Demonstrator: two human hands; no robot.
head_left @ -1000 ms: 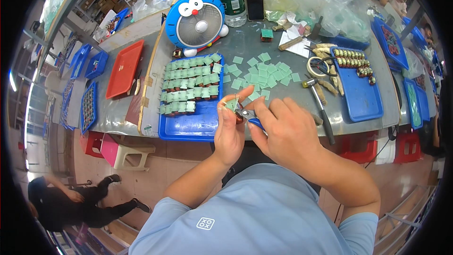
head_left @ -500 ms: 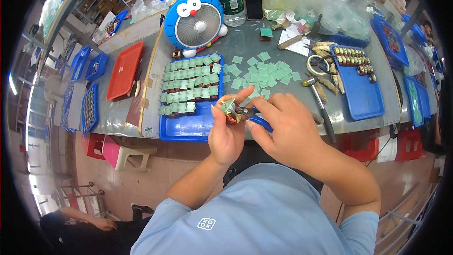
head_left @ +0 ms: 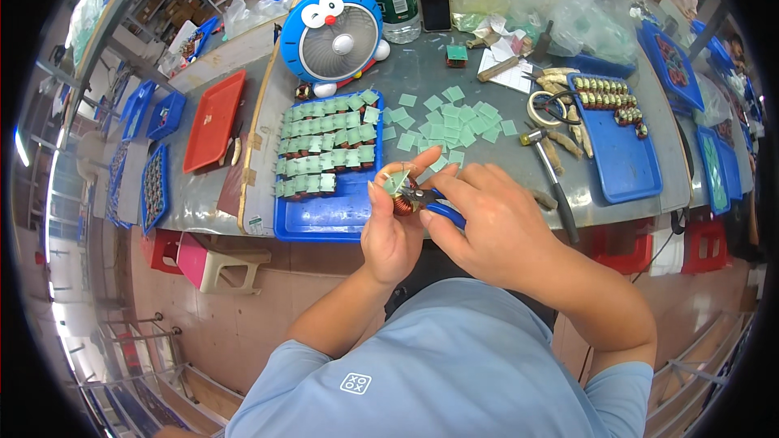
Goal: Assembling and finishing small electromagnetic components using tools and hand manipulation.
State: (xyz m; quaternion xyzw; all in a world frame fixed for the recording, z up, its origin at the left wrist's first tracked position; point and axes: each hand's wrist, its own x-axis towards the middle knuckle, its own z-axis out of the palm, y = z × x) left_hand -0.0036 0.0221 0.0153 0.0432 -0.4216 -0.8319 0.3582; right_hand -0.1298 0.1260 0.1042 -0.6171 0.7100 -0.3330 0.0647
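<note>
My left hand (head_left: 389, 239) grips a copper-wound coil (head_left: 402, 205) topped by a small green square plate (head_left: 394, 182). My right hand (head_left: 507, 223) is closed round blue-handled pliers (head_left: 445, 212). The dark jaws of the pliers meet the coil's side near the plate; their tips are too small to make out. Left of the hands lies a blue tray (head_left: 316, 225) with rows of coils (head_left: 329, 144) capped with green plates. Loose green plates (head_left: 458, 124) are heaped on the table beyond my hands.
A blue cartoon-shaped fan (head_left: 334, 36), a water bottle (head_left: 393, 0) and a phone (head_left: 435, 4) stand at the back. To the right are a hammer (head_left: 556, 191), a tape roll (head_left: 545, 110) and a blue tray (head_left: 625, 170) partly filled with coils. A red tray (head_left: 215, 123) lies left.
The pliers and coil have shifted very slightly, with both hands staying closed on them. A person at the lower left has moved almost wholly out of view.
</note>
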